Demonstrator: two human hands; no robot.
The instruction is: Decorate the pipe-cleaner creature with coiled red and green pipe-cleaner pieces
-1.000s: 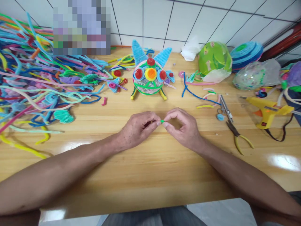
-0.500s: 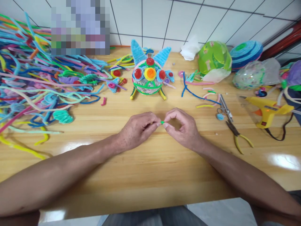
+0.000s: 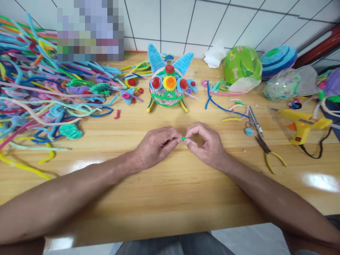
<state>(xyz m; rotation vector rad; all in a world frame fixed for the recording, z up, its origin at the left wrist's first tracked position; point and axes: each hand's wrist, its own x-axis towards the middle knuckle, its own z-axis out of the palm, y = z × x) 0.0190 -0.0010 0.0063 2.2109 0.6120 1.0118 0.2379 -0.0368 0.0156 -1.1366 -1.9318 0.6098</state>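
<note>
A short green piece of pipe cleaner is pinched between my two hands, and most of it is hidden by fingertips. My left hand grips it from the left with thumb and forefinger. From the right, my right hand pinches its other end, the fingers curled in a ring. Just beyond the hands stands a pipe-cleaner figure with blue pointed ears, red and blue round eyes, an orange and yellow nose and yellow-tipped feet.
Many loose pipe cleaners heap up at the left. Pliers, a utility knife and a yellow glue gun lie at the right. Behind them sit a green wrapped ball and a blue coiled piece. A tiled wall closes the back.
Both hands stay almost still, pinching the green piece. The view shifts very slightly; nothing else visibly moves.
</note>
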